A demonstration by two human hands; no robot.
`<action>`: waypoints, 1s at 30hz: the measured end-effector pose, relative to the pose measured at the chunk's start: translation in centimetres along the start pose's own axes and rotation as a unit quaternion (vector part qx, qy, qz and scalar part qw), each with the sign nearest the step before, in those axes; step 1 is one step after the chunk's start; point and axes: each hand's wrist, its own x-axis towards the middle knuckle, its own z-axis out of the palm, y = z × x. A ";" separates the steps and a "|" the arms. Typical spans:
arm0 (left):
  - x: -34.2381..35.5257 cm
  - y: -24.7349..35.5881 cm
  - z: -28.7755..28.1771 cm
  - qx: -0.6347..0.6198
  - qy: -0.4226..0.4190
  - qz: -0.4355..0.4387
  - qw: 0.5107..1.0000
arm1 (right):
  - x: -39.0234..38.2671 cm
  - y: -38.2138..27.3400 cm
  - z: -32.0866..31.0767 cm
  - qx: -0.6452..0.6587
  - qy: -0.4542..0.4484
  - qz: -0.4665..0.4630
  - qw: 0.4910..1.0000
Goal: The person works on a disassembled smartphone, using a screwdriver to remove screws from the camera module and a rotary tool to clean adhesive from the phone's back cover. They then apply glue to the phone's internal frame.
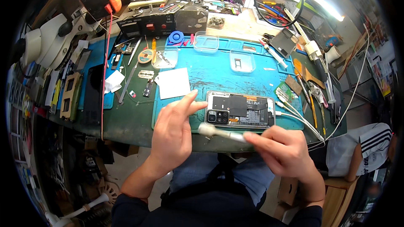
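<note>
An opened smartphone [240, 110] lies back side up on the blue mat, its camera block at the left and its inner parts bare. A white cable [290, 115] runs to its right end. My right hand [286, 149] grips a pale stick tool with a rounded white head [206, 129], blurred by motion, just in front of the phone; its exact kind cannot be made out. At the phone's left edge is my left hand [173, 130], its fingers stretched and apart, holding nothing. White paper sheets [174, 84] lie just beyond it.
Clear plastic boxes [242, 62] stand on the blue mat [202, 73] behind the phone. A syringe [275, 56], tweezers and brushes lie to the right. A solder spool [145, 56] and a razor blade [146, 74] are on the left. At far right, a person's sleeve [372, 143] shows.
</note>
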 end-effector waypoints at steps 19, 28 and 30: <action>0.1 0.1 0.3 0.004 0.002 0.006 1.000 | -1.9 -1.1 3.6 -0.121 0.078 0.021 0.989; 0.2 0.7 0.6 0.059 -0.014 0.045 0.997 | -12.4 0.6 0.1 -0.187 0.148 0.156 0.958; 0.0 0.8 0.7 0.056 -0.012 0.033 0.998 | -13.8 0.1 -0.5 -0.212 0.158 0.196 0.944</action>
